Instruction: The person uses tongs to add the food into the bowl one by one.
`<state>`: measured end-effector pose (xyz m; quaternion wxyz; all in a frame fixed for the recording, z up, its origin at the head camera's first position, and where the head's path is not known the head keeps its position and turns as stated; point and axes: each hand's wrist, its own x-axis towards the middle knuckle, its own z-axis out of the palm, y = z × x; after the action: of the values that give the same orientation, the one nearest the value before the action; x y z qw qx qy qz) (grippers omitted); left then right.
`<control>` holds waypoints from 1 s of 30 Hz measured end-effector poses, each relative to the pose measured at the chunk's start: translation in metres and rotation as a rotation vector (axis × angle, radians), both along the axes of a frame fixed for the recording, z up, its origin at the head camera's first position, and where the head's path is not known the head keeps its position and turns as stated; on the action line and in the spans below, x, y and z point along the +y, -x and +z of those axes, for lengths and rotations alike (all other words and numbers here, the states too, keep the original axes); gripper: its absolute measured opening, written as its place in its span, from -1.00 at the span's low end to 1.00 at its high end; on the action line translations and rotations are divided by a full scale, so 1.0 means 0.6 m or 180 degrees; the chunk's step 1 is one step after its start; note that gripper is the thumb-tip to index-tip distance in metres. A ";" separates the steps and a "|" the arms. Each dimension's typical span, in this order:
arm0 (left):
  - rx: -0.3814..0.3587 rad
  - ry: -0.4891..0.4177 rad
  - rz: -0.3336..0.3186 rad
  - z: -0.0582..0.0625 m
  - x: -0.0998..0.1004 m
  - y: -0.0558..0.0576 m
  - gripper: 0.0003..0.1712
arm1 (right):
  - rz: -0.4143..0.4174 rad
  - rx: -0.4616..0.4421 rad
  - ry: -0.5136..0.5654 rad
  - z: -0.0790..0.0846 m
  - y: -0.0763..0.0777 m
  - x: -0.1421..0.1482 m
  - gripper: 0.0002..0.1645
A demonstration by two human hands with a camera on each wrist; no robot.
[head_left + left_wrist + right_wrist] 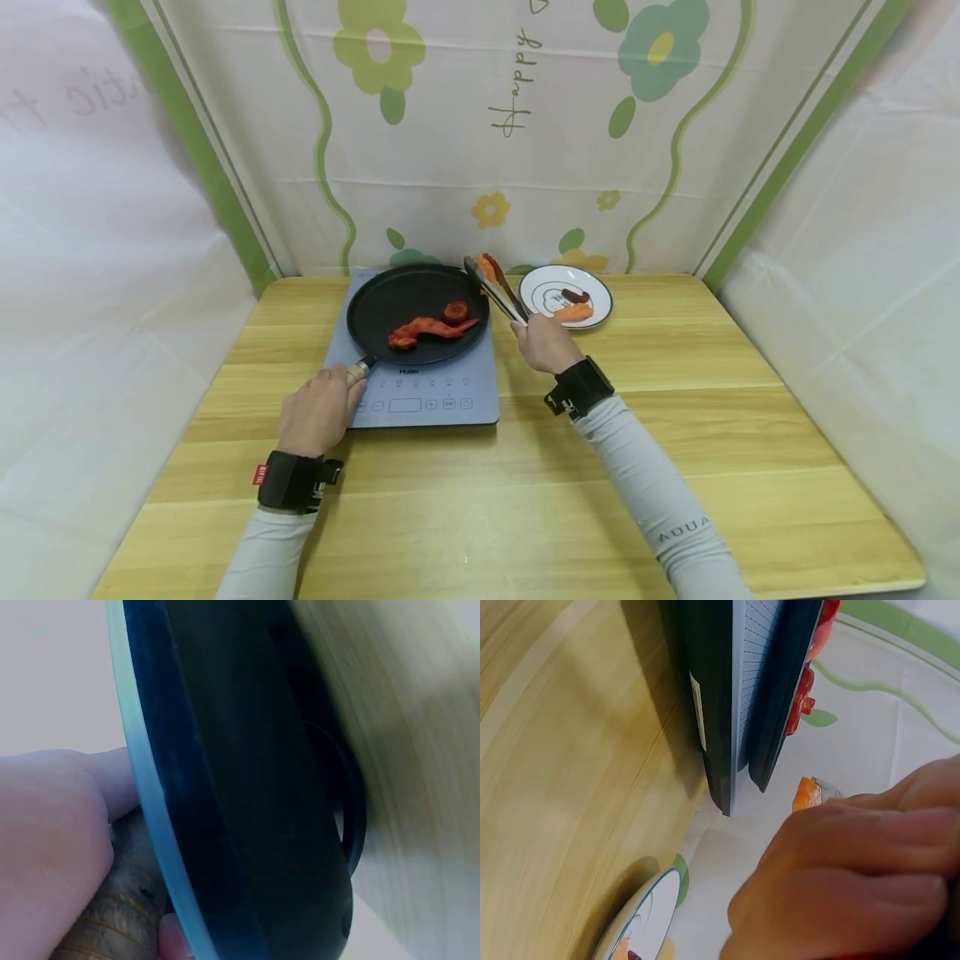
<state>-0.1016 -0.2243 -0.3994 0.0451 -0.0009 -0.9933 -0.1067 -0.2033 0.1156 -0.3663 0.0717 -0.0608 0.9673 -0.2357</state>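
My left hand (315, 412) grips the handle (359, 372) of a flat black frying pan (390, 300). Inside the pan lie a long, glossy red piece of food (431, 328) and a round red piece (454, 312). In the left wrist view, fingers wrap the brownish handle (120, 911). My right hand (549, 343) holds metal tongs (501, 300), their tips at the pan's right rim. Between those tips is an orange piece of food (486, 267), also visible past the knuckles in the right wrist view (806, 795).
Under the pan sits a light-blue induction cooker (420, 408). A white plate (531, 292) at the back right carries an orange piece (573, 312) and a dark red piece (576, 296). Flowered cloth (450, 167) hangs behind the wooden table (450, 517).
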 end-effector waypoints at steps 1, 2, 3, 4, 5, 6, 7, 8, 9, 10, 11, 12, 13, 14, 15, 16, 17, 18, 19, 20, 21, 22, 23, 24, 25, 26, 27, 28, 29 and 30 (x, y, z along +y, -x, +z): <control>0.0003 0.0000 -0.0001 0.000 0.000 0.000 -0.57 | 0.0019 -0.0020 0.0010 0.000 0.000 -0.001 -0.43; 0.0005 0.0000 -0.0003 0.000 0.000 0.000 -0.57 | 0.0036 -0.0040 0.0015 0.000 0.000 -0.001 -0.43; 0.0009 0.0004 -0.0006 0.000 0.000 0.000 -0.57 | 0.0048 -0.0052 0.0017 0.000 0.000 -0.001 -0.42; 0.0013 0.0002 -0.0009 0.000 0.000 0.000 -0.57 | 0.0062 -0.0059 0.0017 0.001 0.001 -0.001 -0.42; 0.0016 0.0004 -0.0012 0.000 0.000 0.000 -0.57 | 0.0073 -0.0051 0.0010 0.001 0.001 -0.001 -0.42; 0.0020 0.0007 -0.0016 0.001 0.000 0.000 -0.57 | 0.0092 -0.0043 -0.0015 0.001 0.001 -0.002 -0.41; 0.0021 0.0010 -0.0016 0.001 0.001 0.001 -0.57 | 0.0105 -0.0035 -0.0030 0.001 0.001 -0.002 -0.41; 0.0022 0.0013 -0.0017 0.001 0.001 0.001 -0.57 | 0.0120 -0.0018 -0.0043 0.000 0.001 -0.002 -0.40; 0.0022 0.0016 -0.0014 0.001 0.001 0.001 -0.57 | 0.0135 0.0004 -0.0052 0.000 0.002 -0.001 -0.40; 0.0019 0.0017 -0.0012 0.002 0.001 0.001 -0.57 | 0.0148 0.0017 -0.0062 0.000 0.002 -0.001 -0.40; 0.0014 0.0018 -0.0009 0.002 0.001 0.001 -0.57 | 0.0160 0.0029 -0.0073 0.000 0.002 -0.001 -0.40; 0.0009 0.0020 -0.0008 0.002 0.001 0.001 -0.57 | 0.0177 0.0035 -0.0089 -0.001 0.003 -0.001 -0.39; 0.0003 0.0023 -0.0006 0.002 0.001 0.001 -0.57 | 0.0190 0.0055 -0.0099 -0.001 0.003 0.000 -0.39; 0.0000 0.0024 -0.0005 0.002 0.001 0.001 -0.57 | 0.0200 0.0072 -0.0107 -0.002 0.003 0.000 -0.39; -0.0003 0.0024 -0.0004 0.002 0.001 0.001 -0.57 | 0.0212 0.0083 -0.0119 -0.002 0.004 0.000 -0.40; -0.0004 0.0025 -0.0005 0.002 0.001 0.001 -0.57 | 0.0221 0.0078 -0.0133 -0.003 0.004 0.000 -0.40; -0.0004 0.0026 -0.0006 0.001 0.001 0.001 -0.57 | 0.0236 0.0082 -0.0148 -0.003 0.004 0.001 -0.40; -0.0002 0.0029 -0.0005 0.001 0.001 0.001 -0.57 | 0.0251 0.0074 -0.0171 -0.004 0.004 0.001 -0.40; 0.0000 0.0030 -0.0003 0.001 0.001 0.001 -0.57 | 0.0257 0.0063 -0.0184 -0.004 0.005 0.000 -0.40; 0.0001 0.0028 -0.0002 0.001 0.001 0.002 -0.57 | 0.0261 0.0050 -0.0203 -0.005 0.005 0.000 -0.40; -0.0003 0.0027 -0.0002 0.000 0.001 0.002 -0.57 | 0.0266 0.0033 -0.0219 -0.006 0.005 0.000 -0.40; -0.0004 0.0025 0.0000 0.000 0.001 0.001 -0.57 | 0.0268 0.0018 -0.0231 -0.006 0.006 -0.001 -0.41; -0.0008 0.0024 0.0003 0.000 0.001 0.001 -0.57 | 0.0272 0.0008 -0.0246 -0.007 0.007 -0.002 -0.41; -0.0011 0.0023 0.0007 0.000 0.001 0.001 -0.57 | 0.0274 -0.0006 -0.0259 -0.008 0.008 -0.002 -0.40; -0.0014 0.0025 0.0009 0.000 0.001 0.001 -0.57 | 0.0276 -0.0005 -0.0267 -0.008 0.009 -0.003 -0.40; -0.0015 0.0026 0.0010 0.000 0.001 0.001 -0.57 | 0.0281 0.0001 -0.0278 -0.008 0.010 -0.004 -0.41; -0.0015 0.0026 0.0012 0.000 0.000 0.001 -0.57 | 0.0292 -0.0003 -0.0284 -0.009 0.010 -0.004 -0.41; -0.0015 0.0026 0.0014 0.000 0.000 0.001 -0.57 | 0.0304 0.0000 -0.0294 -0.008 0.011 -0.005 -0.40; -0.0012 0.0029 0.0013 0.000 0.000 0.001 -0.57 | 0.0316 0.0001 -0.0309 -0.008 0.012 -0.006 -0.40; -0.0009 0.0028 0.0011 0.000 0.000 0.001 -0.57 | 0.0323 0.0000 -0.0317 -0.008 0.012 -0.006 -0.40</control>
<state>-0.1021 -0.2242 -0.3991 0.0439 0.0007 -0.9938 -0.1022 -0.2107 0.1118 -0.3708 0.0865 -0.1061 0.9735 -0.1833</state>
